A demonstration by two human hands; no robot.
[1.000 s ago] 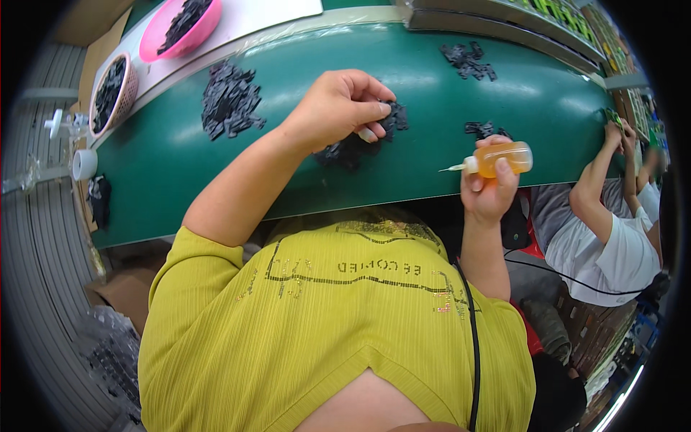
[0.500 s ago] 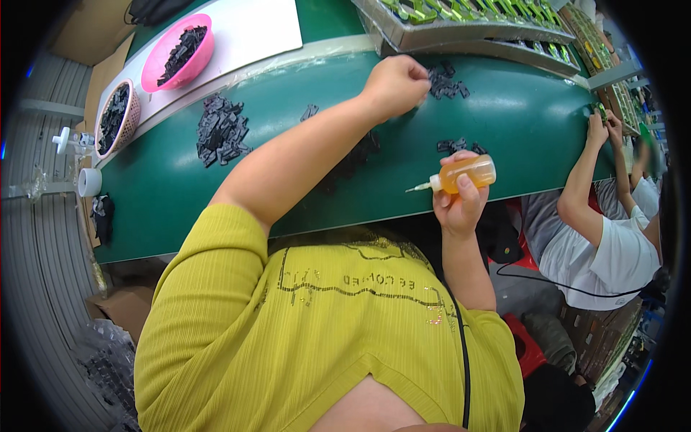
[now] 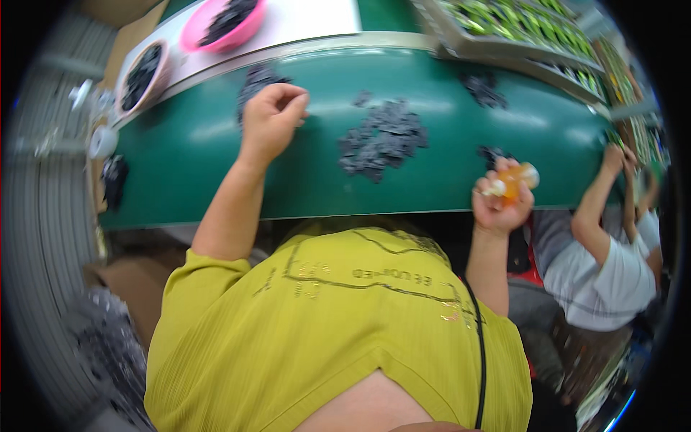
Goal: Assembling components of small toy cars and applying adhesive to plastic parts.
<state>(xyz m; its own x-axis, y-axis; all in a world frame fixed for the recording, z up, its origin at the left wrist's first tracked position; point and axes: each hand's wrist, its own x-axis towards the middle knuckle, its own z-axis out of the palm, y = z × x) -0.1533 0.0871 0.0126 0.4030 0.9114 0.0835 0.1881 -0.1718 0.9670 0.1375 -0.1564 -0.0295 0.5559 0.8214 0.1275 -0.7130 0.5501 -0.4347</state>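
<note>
While the right hand (image 3: 500, 205) stays clamped on an orange bottle (image 3: 515, 180) at centre right, the left hand (image 3: 270, 119), fingers curled, touches dark parts (image 3: 255, 83) upper left on the green surface (image 3: 216, 165), the main pile (image 3: 381, 137) lying between both hands.

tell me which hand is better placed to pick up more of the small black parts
Left. The left hand is free, its fingers on the green table beside the small black parts; the right hand holds an orange bottle.
</note>
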